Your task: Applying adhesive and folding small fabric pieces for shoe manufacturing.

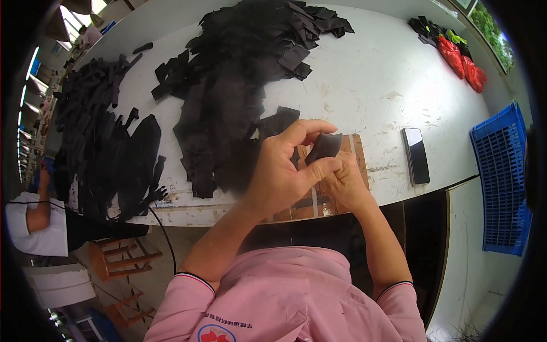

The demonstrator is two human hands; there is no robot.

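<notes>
Gripping a small, curved black sheet (325, 148), long axis rising rightward above the white worktop (379, 62), the left hand (286, 162) curls its fingers around it, the right hand (346, 179) at its lower edge, hold unclear.

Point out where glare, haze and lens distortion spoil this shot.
In the head view, the smartphone has glare near the top of its screen; haze veils the middle of the black pile; the near edge of the white table bows and the corners fall black; the upper-left window is washed out; the left hand and right hand look fairly sharp.
</notes>
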